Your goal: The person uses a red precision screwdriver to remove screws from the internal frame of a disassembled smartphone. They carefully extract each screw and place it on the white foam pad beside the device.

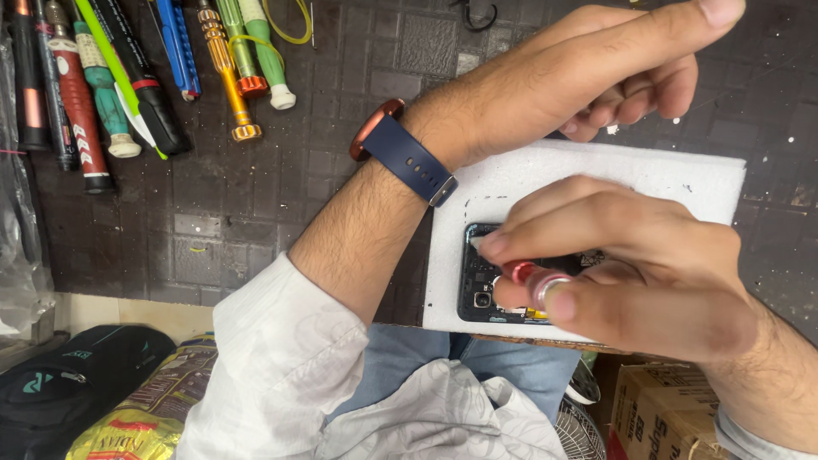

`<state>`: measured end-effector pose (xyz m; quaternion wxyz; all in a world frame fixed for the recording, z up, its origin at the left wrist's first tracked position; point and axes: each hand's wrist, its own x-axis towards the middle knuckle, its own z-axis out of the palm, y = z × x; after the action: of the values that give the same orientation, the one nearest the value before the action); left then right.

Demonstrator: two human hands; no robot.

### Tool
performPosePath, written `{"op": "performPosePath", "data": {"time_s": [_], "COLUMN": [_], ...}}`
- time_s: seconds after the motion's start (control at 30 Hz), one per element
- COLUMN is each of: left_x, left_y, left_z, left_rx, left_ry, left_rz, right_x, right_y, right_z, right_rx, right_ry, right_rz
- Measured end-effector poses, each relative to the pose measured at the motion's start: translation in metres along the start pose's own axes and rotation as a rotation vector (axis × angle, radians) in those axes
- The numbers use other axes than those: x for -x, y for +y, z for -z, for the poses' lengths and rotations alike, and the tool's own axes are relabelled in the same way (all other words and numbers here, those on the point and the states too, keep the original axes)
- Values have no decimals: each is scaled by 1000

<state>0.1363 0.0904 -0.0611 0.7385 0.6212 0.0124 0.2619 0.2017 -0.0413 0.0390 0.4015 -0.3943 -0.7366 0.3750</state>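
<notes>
An opened phone (pixel 478 288) with its dark insides showing lies on a white foam pad (pixel 682 181) at the near edge of the bench. My right hand (pixel 630 264) comes in from the lower right. It pinches a small screwdriver (pixel 530 274) with a red and silver handle, whose tip is down in the phone. My left hand (pixel 596 72), with a blue-strapped watch (pixel 407 155) on the wrist, hovers over the far edge of the pad. Its fingers are curled, its thumb points out, and I see nothing in it.
Several screwdrivers (pixel 128 77) with red, green, blue, black and orange handles lie in a row at the far left of the dark gridded mat (pixel 256 196). Below the bench edge sit a black bag (pixel 68 383), a yellow printed sack (pixel 145 417) and a cardboard box (pixel 660 413).
</notes>
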Motion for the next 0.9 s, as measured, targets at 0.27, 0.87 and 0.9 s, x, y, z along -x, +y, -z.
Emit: {"op": "performPosePath", "data": {"time_s": [0.27, 0.87, 0.9], "left_x": [1, 1, 1], "left_y": [2, 3, 3], "left_z": [-1, 1, 1], "left_rx": [-16, 22, 15], "left_ry": [17, -16, -12], "left_rz": [3, 13, 13], "right_x": [11, 18, 21], "right_y": [-6, 6, 8], "right_z": [2, -3, -3], "right_rx": [-60, 50, 84], "right_ry": [-83, 42, 37], "right_rz": [-182, 146, 186]}}
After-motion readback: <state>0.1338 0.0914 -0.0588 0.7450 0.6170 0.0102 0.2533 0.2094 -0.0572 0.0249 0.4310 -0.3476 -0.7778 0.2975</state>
